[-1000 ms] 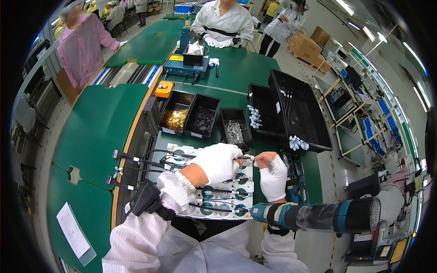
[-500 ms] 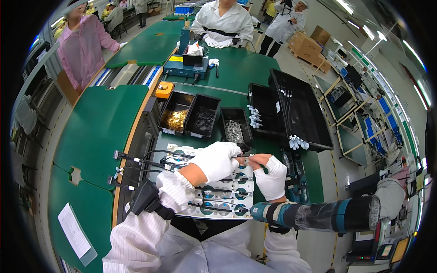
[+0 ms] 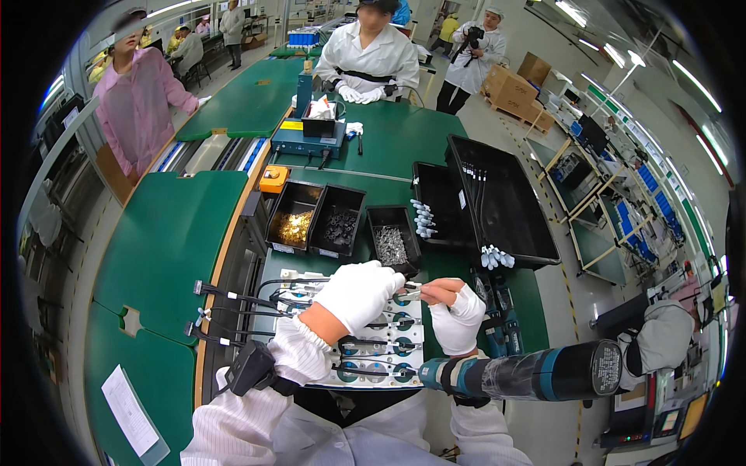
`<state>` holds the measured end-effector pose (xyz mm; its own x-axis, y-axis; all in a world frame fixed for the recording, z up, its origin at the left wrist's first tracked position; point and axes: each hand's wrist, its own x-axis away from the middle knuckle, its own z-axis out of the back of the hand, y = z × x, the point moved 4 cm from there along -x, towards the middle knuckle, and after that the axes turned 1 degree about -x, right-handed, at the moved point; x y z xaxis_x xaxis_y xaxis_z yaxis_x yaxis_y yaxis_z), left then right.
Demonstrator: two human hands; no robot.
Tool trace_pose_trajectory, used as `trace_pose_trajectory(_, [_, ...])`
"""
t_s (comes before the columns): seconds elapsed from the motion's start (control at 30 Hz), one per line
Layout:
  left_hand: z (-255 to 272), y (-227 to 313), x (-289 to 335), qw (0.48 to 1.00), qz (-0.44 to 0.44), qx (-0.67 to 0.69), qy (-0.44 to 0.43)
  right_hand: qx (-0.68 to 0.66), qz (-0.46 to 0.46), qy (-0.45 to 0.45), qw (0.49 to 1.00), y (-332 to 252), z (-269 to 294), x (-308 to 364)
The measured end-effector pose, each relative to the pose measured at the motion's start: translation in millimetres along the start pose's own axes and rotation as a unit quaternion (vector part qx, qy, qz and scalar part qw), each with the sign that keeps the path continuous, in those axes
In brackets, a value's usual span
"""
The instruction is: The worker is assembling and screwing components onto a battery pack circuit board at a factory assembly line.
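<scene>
My left hand [image 3: 357, 297], in a white glove with bare fingertips, pinches the dark cable end [image 3: 413, 285] above the far right of a white plate. From the right, my right hand [image 3: 455, 314], gloved the same way, pinches the small silvery piece at that end, so the fingertips nearly meet. The white plate [image 3: 413, 339] carries rows of round teal-ringed parts with black cables [image 3: 371, 342] across them. A teal and black cordless screwdriver [image 3: 528, 375] lies across my right wrist, pointing left toward the plate. My fingers partly hide the cable end.
Beyond the plate stand black bins of gold pieces [image 3: 295, 227], black pieces [image 3: 340, 228] and silver screws [image 3: 390, 245]. Black trays [image 3: 513, 210] with grey-tipped cables are at right. More teal tools [image 3: 497, 318] lie beside my right hand. Two people stand across the table and at left.
The view has shifted slightly, so the bins and plate sit a little lower and further left. Both hands stay together at the cable end, the silvery piece now showing more between the fingertips.
</scene>
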<state>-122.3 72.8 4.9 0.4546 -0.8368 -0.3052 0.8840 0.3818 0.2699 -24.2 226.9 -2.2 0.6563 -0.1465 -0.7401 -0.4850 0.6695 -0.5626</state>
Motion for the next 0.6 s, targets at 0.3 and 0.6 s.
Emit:
trace_pose_trajectory(0.3, [-5.4, -1.9, -1.7, 0.996, 0.013, 0.086, 0.0, 0.1, 0.081, -0.093, 0.987, -4.4, 8.7, -14.1])
trace_pose_trajectory(0.6, [-12.2, 8.8, -6.6, 0.999, -0.022, 0.01, 0.025, 0.069, 0.004, -0.109, 0.992, 22.0, 3.3, 7.7])
